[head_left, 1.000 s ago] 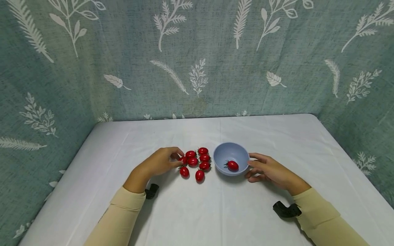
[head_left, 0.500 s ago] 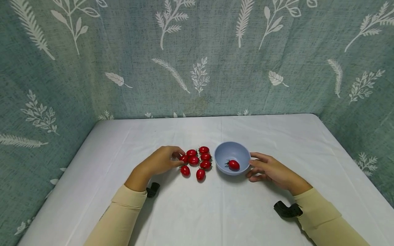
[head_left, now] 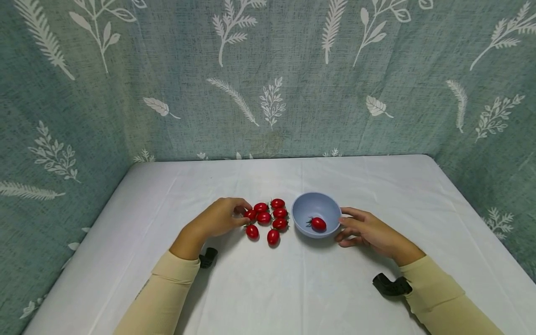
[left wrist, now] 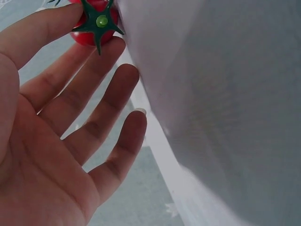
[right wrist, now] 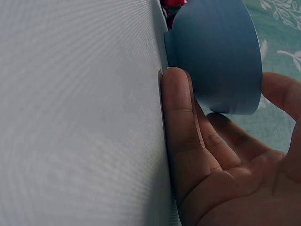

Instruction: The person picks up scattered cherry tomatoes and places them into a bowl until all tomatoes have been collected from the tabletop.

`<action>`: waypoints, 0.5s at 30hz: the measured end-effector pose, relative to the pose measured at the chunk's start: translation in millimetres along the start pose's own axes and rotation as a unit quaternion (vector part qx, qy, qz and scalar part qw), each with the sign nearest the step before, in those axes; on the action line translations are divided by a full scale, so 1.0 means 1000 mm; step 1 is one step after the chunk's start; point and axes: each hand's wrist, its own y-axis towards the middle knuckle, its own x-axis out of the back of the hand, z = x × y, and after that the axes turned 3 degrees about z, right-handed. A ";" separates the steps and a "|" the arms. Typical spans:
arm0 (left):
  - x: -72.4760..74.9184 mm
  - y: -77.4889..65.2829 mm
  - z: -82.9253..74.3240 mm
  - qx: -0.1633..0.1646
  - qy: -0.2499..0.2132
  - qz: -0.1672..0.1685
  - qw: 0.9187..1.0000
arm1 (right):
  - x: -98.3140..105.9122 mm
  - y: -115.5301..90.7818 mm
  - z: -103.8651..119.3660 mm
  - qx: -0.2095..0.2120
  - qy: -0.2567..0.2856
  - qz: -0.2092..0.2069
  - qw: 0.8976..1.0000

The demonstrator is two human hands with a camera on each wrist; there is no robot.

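Observation:
My left hand (head_left: 217, 217) pinches a red cherry tomato (head_left: 250, 214) between thumb and forefinger, at the left side of a small cluster. Up close in the left wrist view, the tomato's green star-shaped calyx (left wrist: 101, 22) faces the palm, and the other fingers are spread loosely. My right hand (head_left: 370, 231) holds the blue bowl (head_left: 313, 203) from its right side. In the right wrist view the thumb tip meets the rim of the bowl while the fingers lie along its outer wall, low by the tabletop. One tomato (head_left: 318, 224) lies inside the bowl.
Several more cherry tomatoes (head_left: 280, 212) lie on the white-covered table (head_left: 259, 288) between the left hand and the bowl. Green leaf-patterned cloth (head_left: 180, 130) rises behind the table and at both sides. Black wrist mounts (head_left: 391, 284) sit by both cuffs.
The view has shifted very slightly. Both hands keep their places, the left at the tomato and the right at the bowl.

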 end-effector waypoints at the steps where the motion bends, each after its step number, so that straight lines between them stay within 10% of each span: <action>1: 0.000 0.000 0.000 -0.001 0.001 0.000 1.000 | 0.000 0.000 0.000 0.000 0.000 0.001 1.000; 15: 0.005 -0.003 -0.003 -0.006 -0.001 -0.009 1.000 | 0.000 0.000 -0.001 -0.002 0.003 -0.002 1.000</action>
